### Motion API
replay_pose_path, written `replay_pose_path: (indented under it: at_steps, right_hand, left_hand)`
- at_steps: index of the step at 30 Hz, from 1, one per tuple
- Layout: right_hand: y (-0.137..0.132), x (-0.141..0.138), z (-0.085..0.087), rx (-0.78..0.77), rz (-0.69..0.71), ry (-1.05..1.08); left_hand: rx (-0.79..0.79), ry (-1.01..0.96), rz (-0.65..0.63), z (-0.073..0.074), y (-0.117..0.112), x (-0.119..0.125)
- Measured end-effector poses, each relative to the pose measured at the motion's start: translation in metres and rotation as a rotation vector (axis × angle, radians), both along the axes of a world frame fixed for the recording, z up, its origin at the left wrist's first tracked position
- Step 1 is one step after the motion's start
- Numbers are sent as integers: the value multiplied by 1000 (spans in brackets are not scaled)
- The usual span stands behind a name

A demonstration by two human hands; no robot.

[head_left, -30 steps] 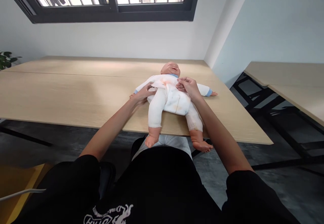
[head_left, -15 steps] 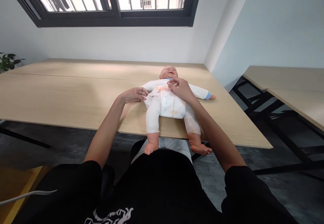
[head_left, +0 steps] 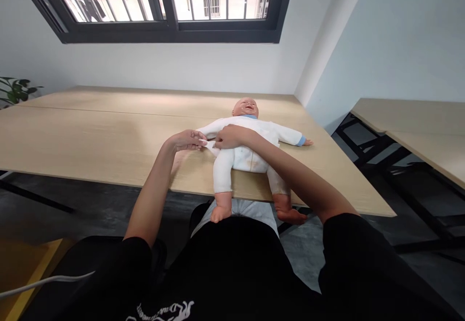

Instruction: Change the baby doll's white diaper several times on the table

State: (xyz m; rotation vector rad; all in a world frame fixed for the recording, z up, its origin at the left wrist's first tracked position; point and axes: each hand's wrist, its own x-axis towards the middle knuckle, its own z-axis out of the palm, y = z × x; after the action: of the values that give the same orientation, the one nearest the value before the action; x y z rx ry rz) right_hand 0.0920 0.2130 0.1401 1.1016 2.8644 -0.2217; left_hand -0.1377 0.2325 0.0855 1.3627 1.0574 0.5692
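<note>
White romper flap [head_left: 211,147] on the baby doll [head_left: 247,159] lies between the hands: left hand [head_left: 187,140] pinches its edge; right hand [head_left: 228,137] lies curled over it, its grip hidden.

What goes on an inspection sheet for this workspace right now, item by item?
surface: light wood-grain tabletop, a seam running across it.
job's things: baby doll on its back, in a white sleepsuit with blue cuffs and orange-brown stains, feet past the table's near edge.
clutter: leafy plant beyond the table's far left.
grips: left hand pinches the suit's loose white flap; right hand reaches across the doll, fingers beside that flap, contact unclear.
cables: white cable at lower left, over a yellow surface.
surroundings: barred window ahead, second table to the right, dark floor.
</note>
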Motion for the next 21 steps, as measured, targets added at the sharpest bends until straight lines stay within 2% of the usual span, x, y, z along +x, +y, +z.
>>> replay_pose_path:
  at_steps: [5, 8, 10, 13, 16, 19, 21]
  right_hand:
    - [11, -10, -10, -48, -48, -5]
    - [14, -15, -17, -66, -33, 29]
    - [18, -10, -20, -22, -31, 130]
    - [26, 9, -18, 49, -6, 458]
    - [26, 40, -10, 65, -40, 743]
    - [13, 70, -2, -13, -113, 795]
    - [2, 84, -4, -109, -175, 756]
  left_hand:
    - [3, -11, 30, 0, 1, 1]
    - [30, -143, 50, 1, 0, 8]
    - [49, -268, 65, 2, -1, 18]
    - [97, -457, 102, 6, -3, 40]
    - [165, -525, 127, 13, -8, 63]
    - [249, -441, 131, 22, -14, 82]
    - [330, -369, 154, 27, -15, 93]
